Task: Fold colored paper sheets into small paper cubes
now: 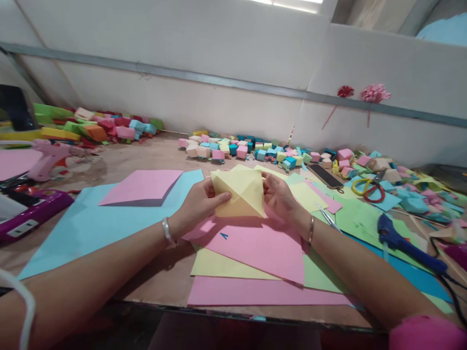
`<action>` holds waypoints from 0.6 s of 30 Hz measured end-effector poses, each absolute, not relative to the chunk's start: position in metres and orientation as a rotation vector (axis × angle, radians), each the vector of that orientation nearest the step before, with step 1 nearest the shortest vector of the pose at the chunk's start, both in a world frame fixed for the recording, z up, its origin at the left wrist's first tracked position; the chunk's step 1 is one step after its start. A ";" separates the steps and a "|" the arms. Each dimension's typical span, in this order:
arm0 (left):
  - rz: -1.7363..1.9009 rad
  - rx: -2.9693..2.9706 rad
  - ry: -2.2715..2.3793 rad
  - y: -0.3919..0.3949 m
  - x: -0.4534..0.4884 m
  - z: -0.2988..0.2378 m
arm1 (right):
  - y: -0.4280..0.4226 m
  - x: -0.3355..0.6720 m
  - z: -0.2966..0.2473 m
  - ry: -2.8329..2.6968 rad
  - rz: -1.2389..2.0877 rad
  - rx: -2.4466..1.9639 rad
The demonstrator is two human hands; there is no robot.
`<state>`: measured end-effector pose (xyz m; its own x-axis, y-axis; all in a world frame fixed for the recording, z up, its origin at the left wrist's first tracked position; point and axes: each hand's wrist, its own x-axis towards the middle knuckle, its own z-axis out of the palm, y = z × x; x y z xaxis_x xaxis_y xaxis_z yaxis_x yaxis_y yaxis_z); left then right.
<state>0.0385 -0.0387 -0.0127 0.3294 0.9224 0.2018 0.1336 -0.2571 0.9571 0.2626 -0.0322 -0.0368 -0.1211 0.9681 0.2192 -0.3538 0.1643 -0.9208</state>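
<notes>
A folded yellow paper (pixel 241 194) is held up over the table between both hands. My left hand (pixel 199 204) grips its left edge, thumb lying across the front. My right hand (pixel 280 197) pinches its right edge. Under the hands lies a pile of loose sheets: a large pink sheet (pixel 255 243) on top of yellow, green and another pink sheet. Each wrist wears a bracelet.
A big light blue sheet (pixel 83 228) carries a pink sheet (pixel 142 187) at left. Rows of small coloured paper cubes (pixel 233 148) line the back. Scissors (pixel 368 189), a phone (pixel 324 176) and a blue glue gun (pixel 404 243) lie right; a pink glue gun (pixel 47 158) sits left.
</notes>
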 end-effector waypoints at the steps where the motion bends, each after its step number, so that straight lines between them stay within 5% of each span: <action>1: 1.060 1.632 0.982 -0.037 0.037 -0.012 | -0.034 0.262 -0.037 -1.162 1.424 -0.715; 18: 1.107 1.541 1.088 -0.033 0.041 -0.010 | -0.030 0.264 -0.053 -1.186 1.318 -0.890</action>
<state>0.0405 -0.0331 -0.0101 0.2053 0.9660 0.1573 0.1400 -0.1880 0.9721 0.2645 -0.0305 -0.0530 -0.1195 0.9844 0.1294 -0.2324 0.0990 -0.9676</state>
